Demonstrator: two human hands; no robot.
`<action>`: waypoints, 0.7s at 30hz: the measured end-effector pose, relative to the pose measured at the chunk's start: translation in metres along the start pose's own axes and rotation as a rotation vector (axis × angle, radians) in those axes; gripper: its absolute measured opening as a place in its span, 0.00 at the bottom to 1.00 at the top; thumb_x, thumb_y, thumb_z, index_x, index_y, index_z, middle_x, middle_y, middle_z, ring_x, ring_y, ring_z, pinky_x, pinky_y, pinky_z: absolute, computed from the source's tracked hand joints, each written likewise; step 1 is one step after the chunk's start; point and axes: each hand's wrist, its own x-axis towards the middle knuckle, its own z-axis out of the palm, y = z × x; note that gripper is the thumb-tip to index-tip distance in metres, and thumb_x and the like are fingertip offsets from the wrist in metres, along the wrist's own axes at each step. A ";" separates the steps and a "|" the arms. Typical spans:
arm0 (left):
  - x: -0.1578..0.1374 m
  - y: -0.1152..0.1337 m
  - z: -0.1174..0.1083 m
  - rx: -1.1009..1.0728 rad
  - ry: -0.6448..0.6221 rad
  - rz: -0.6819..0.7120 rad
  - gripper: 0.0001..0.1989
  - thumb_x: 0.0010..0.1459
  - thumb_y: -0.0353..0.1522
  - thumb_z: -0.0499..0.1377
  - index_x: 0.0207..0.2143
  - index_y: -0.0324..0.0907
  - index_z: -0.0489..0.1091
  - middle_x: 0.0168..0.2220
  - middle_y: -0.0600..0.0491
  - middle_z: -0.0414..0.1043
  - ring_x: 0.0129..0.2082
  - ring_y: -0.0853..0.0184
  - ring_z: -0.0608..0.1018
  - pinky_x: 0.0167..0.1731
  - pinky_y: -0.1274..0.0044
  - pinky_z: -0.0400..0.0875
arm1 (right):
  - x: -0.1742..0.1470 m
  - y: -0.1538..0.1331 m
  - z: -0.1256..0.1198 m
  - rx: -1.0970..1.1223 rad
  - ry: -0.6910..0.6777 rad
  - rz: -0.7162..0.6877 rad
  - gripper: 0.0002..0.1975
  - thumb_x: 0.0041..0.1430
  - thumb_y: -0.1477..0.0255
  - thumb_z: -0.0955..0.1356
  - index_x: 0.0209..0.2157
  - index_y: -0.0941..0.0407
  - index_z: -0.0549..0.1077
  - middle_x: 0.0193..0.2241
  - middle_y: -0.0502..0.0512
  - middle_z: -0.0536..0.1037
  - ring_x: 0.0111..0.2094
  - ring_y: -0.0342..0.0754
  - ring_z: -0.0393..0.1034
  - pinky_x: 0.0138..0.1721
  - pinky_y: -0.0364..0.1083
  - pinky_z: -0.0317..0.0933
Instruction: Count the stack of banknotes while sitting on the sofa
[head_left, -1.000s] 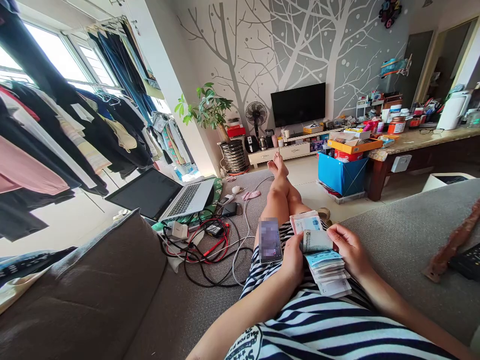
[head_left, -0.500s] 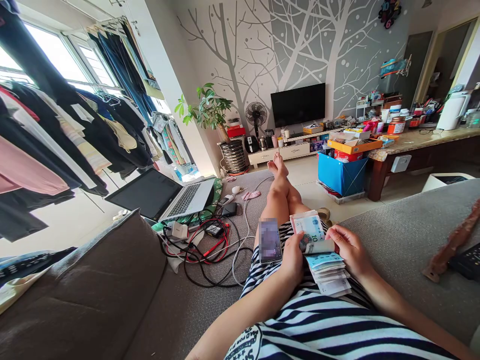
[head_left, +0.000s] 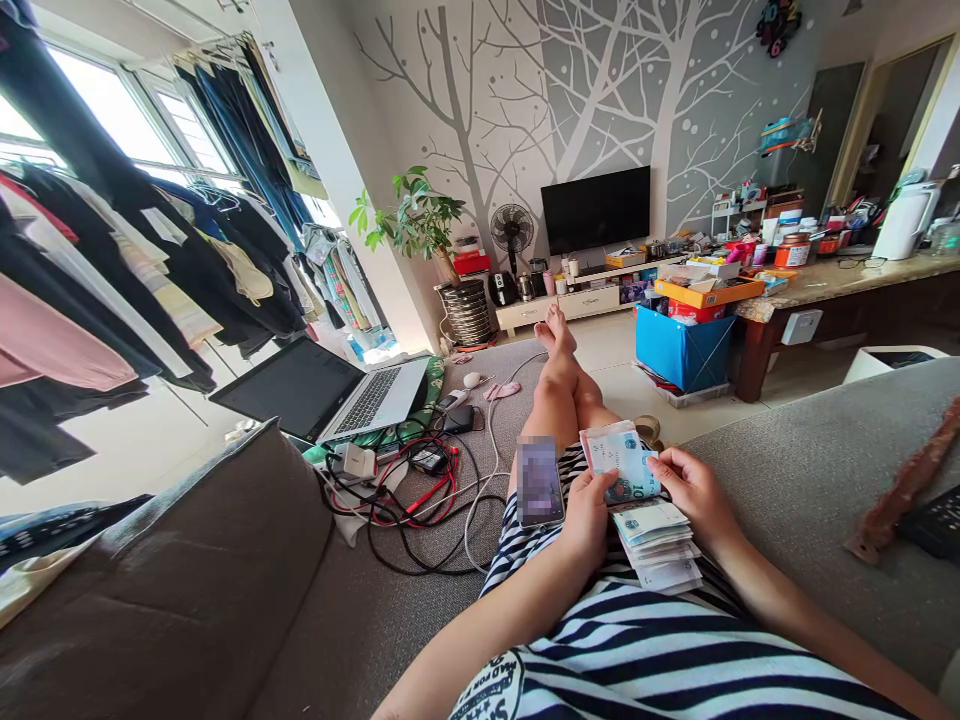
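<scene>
A stack of banknotes point(head_left: 619, 452) is gripped in my left hand point(head_left: 586, 515), its thumb lying across the face of the notes. My right hand point(head_left: 691, 490) pinches the right edge of a bluish note at the front of that stack. Just below the hands, the lower part of the banknotes point(head_left: 660, 548) fans out over my striped clothing; whether it joins the upper stack behind my fingers is hidden. A phone point(head_left: 539, 482) with a blurred screen rests on my thigh, left of my left hand.
Tangled cables point(head_left: 427, 500) and an open laptop point(head_left: 360, 395) lie on the grey sofa point(head_left: 420, 620) to my left. Beyond my feet stands a TV cabinet point(head_left: 592, 300). A blue box point(head_left: 682, 348) sits beside the cluttered table point(head_left: 832, 285) at right.
The note that was folded down between my hands now lies over the lower fan, showing a paler face. My right fingers have moved up and slightly left onto another note of the stack.
</scene>
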 end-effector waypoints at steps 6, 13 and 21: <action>0.000 0.000 0.001 -0.004 0.020 0.007 0.14 0.44 0.39 0.69 0.32 0.39 0.79 0.31 0.47 0.82 0.36 0.56 0.82 0.42 0.68 0.74 | -0.001 0.001 0.000 0.009 -0.008 -0.033 0.28 0.59 0.41 0.67 0.24 0.53 0.69 0.20 0.48 0.66 0.23 0.46 0.60 0.25 0.45 0.56; 0.005 -0.006 -0.005 -0.008 0.075 0.021 0.17 0.46 0.41 0.68 0.33 0.37 0.79 0.33 0.46 0.82 0.36 0.57 0.82 0.42 0.68 0.74 | -0.002 -0.001 0.001 0.042 0.010 -0.057 0.28 0.59 0.42 0.68 0.24 0.53 0.69 0.19 0.47 0.65 0.23 0.45 0.58 0.24 0.44 0.54; 0.006 -0.008 -0.007 0.024 0.099 0.043 0.20 0.46 0.46 0.69 0.31 0.38 0.79 0.31 0.47 0.81 0.36 0.56 0.81 0.42 0.68 0.74 | -0.006 -0.008 0.002 0.107 -0.006 -0.028 0.27 0.58 0.43 0.69 0.26 0.53 0.70 0.20 0.46 0.64 0.22 0.44 0.57 0.22 0.43 0.52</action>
